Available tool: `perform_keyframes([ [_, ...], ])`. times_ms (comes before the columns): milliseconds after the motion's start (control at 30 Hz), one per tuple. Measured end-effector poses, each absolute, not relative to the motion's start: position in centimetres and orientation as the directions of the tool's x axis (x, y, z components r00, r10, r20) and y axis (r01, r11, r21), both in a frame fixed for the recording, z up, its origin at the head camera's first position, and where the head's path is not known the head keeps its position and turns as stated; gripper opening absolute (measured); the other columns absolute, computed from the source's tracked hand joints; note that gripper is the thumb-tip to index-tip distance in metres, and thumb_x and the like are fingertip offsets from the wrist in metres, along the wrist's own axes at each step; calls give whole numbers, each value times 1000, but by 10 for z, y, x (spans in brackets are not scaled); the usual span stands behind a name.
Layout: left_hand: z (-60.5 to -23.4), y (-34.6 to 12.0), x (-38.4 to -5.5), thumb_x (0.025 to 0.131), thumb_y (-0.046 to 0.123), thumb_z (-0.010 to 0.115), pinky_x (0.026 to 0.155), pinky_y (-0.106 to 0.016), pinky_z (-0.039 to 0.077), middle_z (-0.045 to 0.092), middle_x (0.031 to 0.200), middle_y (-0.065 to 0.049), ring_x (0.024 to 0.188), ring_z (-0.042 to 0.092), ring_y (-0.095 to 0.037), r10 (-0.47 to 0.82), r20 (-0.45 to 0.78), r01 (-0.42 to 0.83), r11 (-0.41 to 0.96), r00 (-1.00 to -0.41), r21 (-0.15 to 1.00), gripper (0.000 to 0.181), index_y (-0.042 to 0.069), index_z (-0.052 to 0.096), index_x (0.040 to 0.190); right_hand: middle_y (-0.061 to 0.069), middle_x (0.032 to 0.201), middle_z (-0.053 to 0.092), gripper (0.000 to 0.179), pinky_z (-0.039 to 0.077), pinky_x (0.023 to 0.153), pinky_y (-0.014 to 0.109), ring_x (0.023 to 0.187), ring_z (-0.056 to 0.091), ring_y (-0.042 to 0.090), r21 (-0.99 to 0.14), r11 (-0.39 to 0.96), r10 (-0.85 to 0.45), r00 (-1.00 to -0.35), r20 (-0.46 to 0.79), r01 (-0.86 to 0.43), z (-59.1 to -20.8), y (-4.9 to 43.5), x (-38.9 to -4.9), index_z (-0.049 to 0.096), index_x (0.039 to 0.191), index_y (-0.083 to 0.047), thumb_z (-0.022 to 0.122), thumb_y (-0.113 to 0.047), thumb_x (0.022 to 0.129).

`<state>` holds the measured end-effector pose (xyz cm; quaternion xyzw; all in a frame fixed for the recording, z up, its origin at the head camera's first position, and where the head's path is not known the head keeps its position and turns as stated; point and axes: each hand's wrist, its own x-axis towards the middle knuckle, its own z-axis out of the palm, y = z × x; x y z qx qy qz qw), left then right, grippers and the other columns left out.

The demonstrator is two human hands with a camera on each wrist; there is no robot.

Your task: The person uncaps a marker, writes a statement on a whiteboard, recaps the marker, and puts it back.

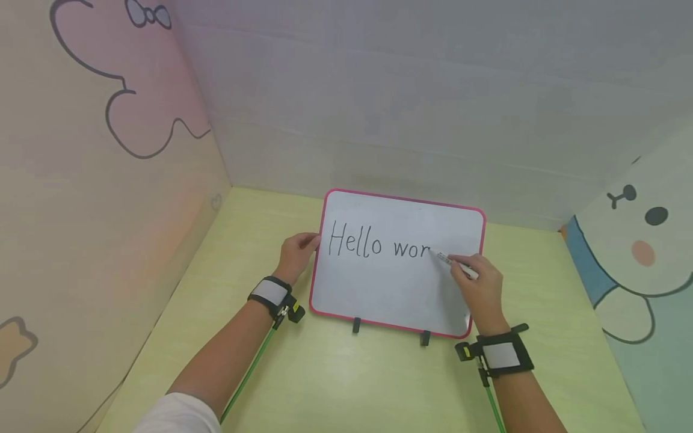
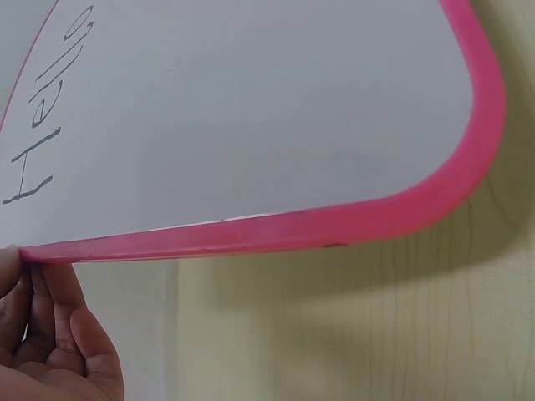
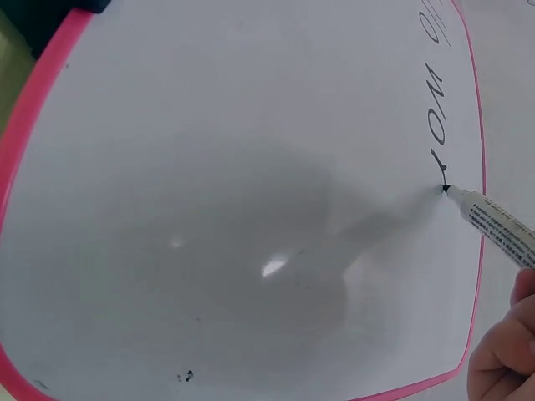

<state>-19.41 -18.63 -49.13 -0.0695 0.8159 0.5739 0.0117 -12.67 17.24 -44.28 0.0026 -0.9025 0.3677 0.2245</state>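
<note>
A small whiteboard (image 1: 390, 294) with a pink frame leans on the table, bearing the handwritten words "Hello wor" in black. My left hand (image 1: 297, 255) pinches the board's left edge between thumb and fingers; the left wrist view shows the fingertips (image 2: 58, 280) behind the pink rim. In my right hand (image 1: 481, 287) is a white whiteboard marker (image 1: 457, 266), gripped near its back part. Its black tip touches the board at the end of the letter "r", as the right wrist view shows. Small dark specks (image 3: 188, 375) mark the board's surface.
Two black feet, one (image 1: 356, 325) left and one (image 1: 425, 338) right, stick out under the board's lower edge. The pale yellow-green table (image 1: 346, 385) meets a plain back wall (image 1: 379, 120). Cartoon-painted walls stand at both sides. Green cables (image 1: 249, 373) trail from the wrist cameras.
</note>
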Motion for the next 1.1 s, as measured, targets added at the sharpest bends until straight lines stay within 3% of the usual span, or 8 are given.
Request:
perform_keyframes([
  [333, -493, -186, -195, 94, 33, 57, 96, -39, 48, 65, 113, -10, 106, 61, -23, -97, -97, -124, 330, -991, 936, 37, 7, 63, 120, 1, 78, 62, 14, 36, 56, 10, 68, 47, 5, -688, 696, 199, -864, 462, -207, -446, 181, -123, 74, 96, -8, 64, -12, 87],
  [1100, -490, -186, -194, 94, 33, 57, 97, -38, 48, 66, 113, -9, 106, 60, -23, -97, -105, -131, 331, -990, 934, 37, 7, 63, 119, 6, 85, 60, 20, 36, 57, 12, 72, 44, 8, -680, 712, 163, -901, 402, -174, -445, 185, -130, 71, 107, -9, 61, -18, 91],
])
